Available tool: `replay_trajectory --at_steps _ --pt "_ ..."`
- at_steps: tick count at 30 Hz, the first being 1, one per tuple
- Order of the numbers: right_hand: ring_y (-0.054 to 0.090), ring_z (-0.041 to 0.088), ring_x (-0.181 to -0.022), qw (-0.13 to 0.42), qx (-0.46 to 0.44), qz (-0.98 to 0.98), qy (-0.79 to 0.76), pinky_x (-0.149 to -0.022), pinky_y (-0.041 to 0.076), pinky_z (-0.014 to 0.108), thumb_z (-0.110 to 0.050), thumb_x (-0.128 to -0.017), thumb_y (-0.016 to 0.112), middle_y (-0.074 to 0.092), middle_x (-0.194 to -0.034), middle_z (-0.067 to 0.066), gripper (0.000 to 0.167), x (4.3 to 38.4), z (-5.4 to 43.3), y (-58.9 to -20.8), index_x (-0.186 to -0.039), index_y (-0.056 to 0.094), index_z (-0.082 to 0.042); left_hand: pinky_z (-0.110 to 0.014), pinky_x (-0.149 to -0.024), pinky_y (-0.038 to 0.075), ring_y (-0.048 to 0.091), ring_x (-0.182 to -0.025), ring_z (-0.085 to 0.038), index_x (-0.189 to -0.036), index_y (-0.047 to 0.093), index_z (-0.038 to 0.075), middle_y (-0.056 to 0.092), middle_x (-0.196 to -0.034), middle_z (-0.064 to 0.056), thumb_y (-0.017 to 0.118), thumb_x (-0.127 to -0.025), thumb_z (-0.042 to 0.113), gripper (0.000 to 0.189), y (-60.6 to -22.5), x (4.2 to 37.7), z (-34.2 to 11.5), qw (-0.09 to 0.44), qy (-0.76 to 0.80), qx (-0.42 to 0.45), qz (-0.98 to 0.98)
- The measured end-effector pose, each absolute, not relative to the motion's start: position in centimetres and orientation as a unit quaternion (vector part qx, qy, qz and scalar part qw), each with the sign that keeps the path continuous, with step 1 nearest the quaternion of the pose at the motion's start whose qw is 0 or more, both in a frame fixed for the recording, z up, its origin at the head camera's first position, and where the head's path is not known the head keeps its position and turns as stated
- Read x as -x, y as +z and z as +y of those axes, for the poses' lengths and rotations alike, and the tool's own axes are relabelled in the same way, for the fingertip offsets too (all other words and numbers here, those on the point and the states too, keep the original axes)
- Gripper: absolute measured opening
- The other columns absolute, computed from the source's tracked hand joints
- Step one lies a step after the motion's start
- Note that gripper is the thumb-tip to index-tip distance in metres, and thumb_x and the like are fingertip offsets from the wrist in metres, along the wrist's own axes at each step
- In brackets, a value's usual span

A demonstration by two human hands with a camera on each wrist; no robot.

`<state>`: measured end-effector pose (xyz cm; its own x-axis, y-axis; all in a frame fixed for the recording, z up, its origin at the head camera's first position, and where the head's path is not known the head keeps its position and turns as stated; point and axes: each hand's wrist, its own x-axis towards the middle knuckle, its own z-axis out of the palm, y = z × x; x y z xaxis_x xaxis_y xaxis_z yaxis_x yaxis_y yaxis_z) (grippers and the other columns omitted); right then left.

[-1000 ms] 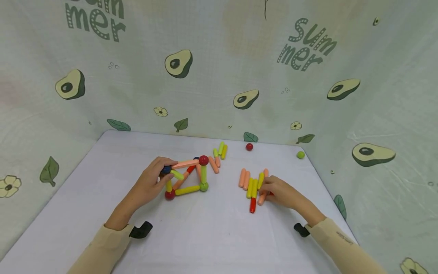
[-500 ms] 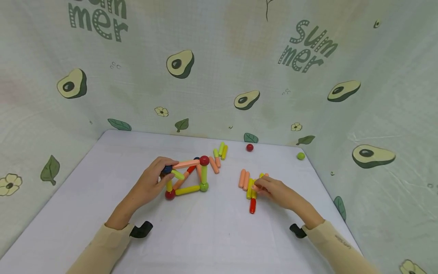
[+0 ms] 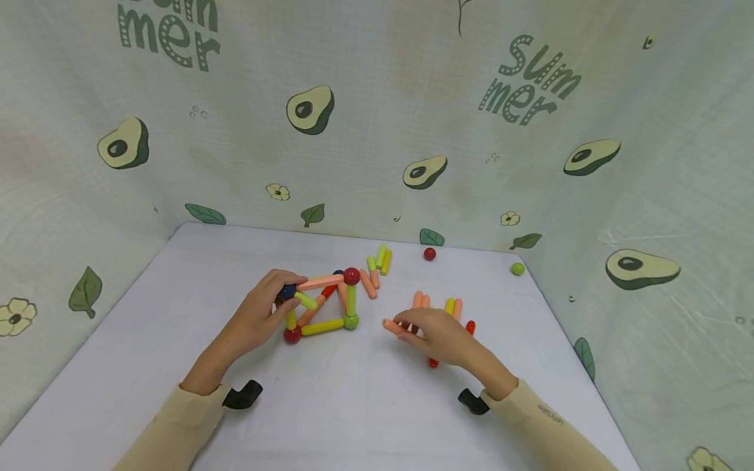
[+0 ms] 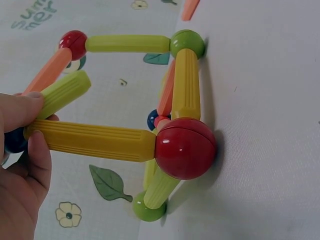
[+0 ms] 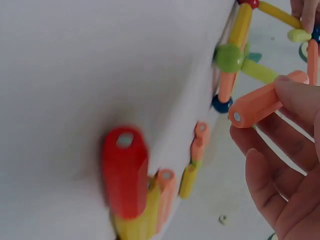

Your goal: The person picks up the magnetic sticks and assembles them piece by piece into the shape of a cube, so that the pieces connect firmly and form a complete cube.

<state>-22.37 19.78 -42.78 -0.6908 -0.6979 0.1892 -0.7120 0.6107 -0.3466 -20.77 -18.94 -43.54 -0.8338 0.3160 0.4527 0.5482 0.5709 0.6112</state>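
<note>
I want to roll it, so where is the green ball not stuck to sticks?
In the head view, the loose green ball lies near the far right corner of the table, below a leaf print, with the loose red ball to its left.

your left sleeve (image 3: 173, 428): tan | your right sleeve (image 3: 533, 432): tan, small dark mark (image 3: 550, 413) | black bit (image 3: 243, 395) by each cuff (image 3: 203, 404)

In the head view, the table (image 3: 353, 405) is softly, evenly lit. In the dimmer left wrist view, a soft shadow is cast beside the near red ball (image 4: 186, 148); in the right wrist view, the red stick (image 5: 125, 177) is blurred.
</note>
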Motion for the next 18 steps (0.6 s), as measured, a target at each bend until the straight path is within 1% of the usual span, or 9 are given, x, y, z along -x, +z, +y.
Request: replay_trajectory --at_steps 5,7,10,13,14,18 --pt "0.069 0.01 -0.083 0.036 -0.41 -0.892 0.189 -0.073 0.055 0.019 -0.022 -0.097 0.081 0.076 -0.101 -0.008 0.026 22.4 15.1 -43.2 -0.122 0.078 -0.018 -0.018 -0.079 0.053 0.054 -0.099 -0.015 -0.143 0.057 0.009 0.057 -0.135 -0.006 0.074 -0.099 0.003 0.047 -43.7 20.8 -19.0 0.153 -0.387 0.246 -0.875" --pt "0.069 0.012 -0.081 0.044 -0.413 -0.89 0.188 -0.071 0.053 0.018 -0.025 -0.098 0.08 0.074 -0.096 -0.009 0.021 22.7 13.2 -43.4 -0.118 0.078 -0.019 -0.018 -0.078 0.052 0.054 -0.098 -0.015 -0.143 0.057 0.009 0.057 -0.135 -0.006 0.074 -0.098 0.002 0.048 -43.7 20.9 -19.0 0.158 -0.385 0.247 -0.875" --pt "0.067 0.012 -0.076 0.059 -0.416 -0.887 0.191 -0.066 0.05 0.017 -0.027 -0.098 0.08 0.071 -0.086 -0.008 0.012 23.1 10.8 -43.4 -0.106 0.077 -0.018 -0.018 -0.078 0.051 0.054 -0.098 -0.015 -0.142 0.057 0.008 0.058 -0.134 -0.007 0.074 -0.098 0.0 0.048 -43.8 21.0 -19.1 0.165 -0.385 0.254 -0.872" --pt "0.062 0.01 -0.07 0.077 -0.415 -0.887 0.189 -0.062 0.048 0.017 -0.026 -0.098 0.08 0.07 -0.083 -0.007 0.011 23.5 9.1 -43.5 -0.101 0.075 -0.017 -0.019 -0.078 0.051 0.054 -0.097 -0.014 -0.142 0.058 0.008 0.058 -0.134 -0.008 0.074 -0.097 -0.001 0.048 -44.0 21.1 -19.1 0.168 -0.386 0.26 -0.869" --pt "0.061 0.009 -0.069 0.081 -0.412 -0.888 0.189 -0.061 0.047 0.017 -0.025 -0.097 0.081 0.071 -0.083 -0.007 0.011 23.6 8.6 -43.5 -0.102 0.076 -0.016 -0.019 -0.077 0.051 0.054 -0.097 -0.014 -0.142 0.058 0.007 0.058 -0.133 -0.008 0.074 -0.097 -0.002 0.048 -44.0 21.1 -19.1 0.169 -0.388 0.262 -0.868" --pt "0.058 0.006 -0.068 0.087 -0.406 -0.889 0.193 -0.062 0.047 0.015 -0.024 -0.097 0.081 0.075 -0.089 -0.005 0.017 23.8 7.5 -43.4 -0.112 0.079 -0.016 -0.019 -0.076 0.051 0.054 -0.096 -0.014 -0.142 0.058 0.008 0.058 -0.134 -0.008 0.074 -0.098 -0.001 0.048 -44.1 21.1 -19.1 0.166 -0.391 0.263 -0.866"
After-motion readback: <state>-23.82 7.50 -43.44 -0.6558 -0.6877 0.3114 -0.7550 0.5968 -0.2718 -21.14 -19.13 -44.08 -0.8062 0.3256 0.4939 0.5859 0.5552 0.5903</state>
